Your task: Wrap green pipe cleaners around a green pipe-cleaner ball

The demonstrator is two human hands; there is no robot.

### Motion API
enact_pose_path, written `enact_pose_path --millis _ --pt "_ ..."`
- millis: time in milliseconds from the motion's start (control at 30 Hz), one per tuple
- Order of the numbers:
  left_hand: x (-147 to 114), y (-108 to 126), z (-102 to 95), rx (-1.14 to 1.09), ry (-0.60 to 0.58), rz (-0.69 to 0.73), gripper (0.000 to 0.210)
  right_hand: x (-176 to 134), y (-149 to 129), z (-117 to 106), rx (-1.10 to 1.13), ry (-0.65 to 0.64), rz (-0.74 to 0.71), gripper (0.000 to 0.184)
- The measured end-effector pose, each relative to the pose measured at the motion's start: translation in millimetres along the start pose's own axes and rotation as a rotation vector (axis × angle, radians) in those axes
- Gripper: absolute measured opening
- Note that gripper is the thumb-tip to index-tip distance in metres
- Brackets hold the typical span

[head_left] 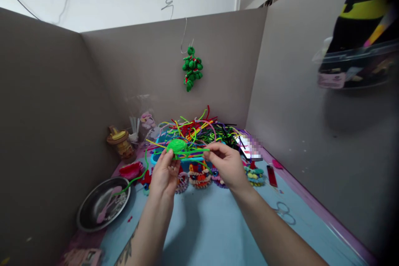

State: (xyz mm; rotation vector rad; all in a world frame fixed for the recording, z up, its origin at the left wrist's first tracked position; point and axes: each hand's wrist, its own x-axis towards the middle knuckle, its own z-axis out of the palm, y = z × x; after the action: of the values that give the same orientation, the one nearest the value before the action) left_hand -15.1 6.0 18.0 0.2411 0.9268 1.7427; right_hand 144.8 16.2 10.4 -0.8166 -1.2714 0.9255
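Observation:
My left hand (164,174) is closed around a bright green rounded piece (177,146) that looks coiled from pipe cleaner, held up above the table. Several loose green pipe cleaner ends (193,152) stretch from it to the right. My right hand (229,166) pinches these ends between thumb and fingers. Another green strand (144,172) trails down at the left towards a metal bowl (89,212). Behind the hands, a blue tray (154,158) is heaped with pipe cleaners (202,131) in many colours.
Several colourful fuzzy figures (200,176) stand in front of the tray. Scissors (284,213) and a red lighter-like object (272,176) lie at right, near a phone (249,146). A lidded cup (120,143) stands at left. Grey partitions enclose the table; a green ornament (192,68) hangs behind.

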Motion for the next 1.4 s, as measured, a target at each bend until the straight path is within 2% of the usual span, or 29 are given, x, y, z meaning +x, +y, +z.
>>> enact_pose_path --millis 133,200,433,633,733,867,933,1100,1200,1300,1400 --pt "-3 -5 0.9 0.007 -0.004 -0.042 0.014 -1 6 7 0.220 0.053 0.081 0.011" --pt "-5 -8 1.4 0.016 -0.017 -0.057 0.014 -2 10 10 0.250 0.036 0.092 0.010" --pt "-11 -19 2.0 0.018 -0.143 -0.063 0.024 -8 12 19 0.192 -0.018 0.122 0.012" --pt "-13 -25 1.8 0.020 -0.142 -0.086 0.027 -9 9 18 0.140 -0.046 0.131 0.018" --pt "-13 -27 1.9 0.027 -0.166 -0.104 0.025 -11 8 18 0.029 -0.049 0.078 0.017" --pt "-14 -28 2.3 0.023 -0.180 -0.129 0.021 -17 10 21 -0.228 -0.087 -0.077 0.015" --pt "-15 -27 2.3 0.022 -0.176 -0.140 0.019 -19 11 22 -0.282 -0.088 -0.124 0.014" --pt "-12 -23 1.7 0.024 -0.148 -0.161 0.013 -18 12 19 -0.275 0.052 -0.129 0.004" --pt "-10 -21 1.9 0.006 -0.119 -0.174 0.010 -15 13 16 -0.208 0.098 -0.096 0.006" --pt "-10 -19 3.0 -0.018 -0.105 -0.186 0.010 -14 12 16 -0.115 0.101 -0.023 0.010" --pt "-12 -18 4.1 -0.016 -0.125 -0.219 0.010 -14 11 17 -0.081 0.049 -0.001 0.011"
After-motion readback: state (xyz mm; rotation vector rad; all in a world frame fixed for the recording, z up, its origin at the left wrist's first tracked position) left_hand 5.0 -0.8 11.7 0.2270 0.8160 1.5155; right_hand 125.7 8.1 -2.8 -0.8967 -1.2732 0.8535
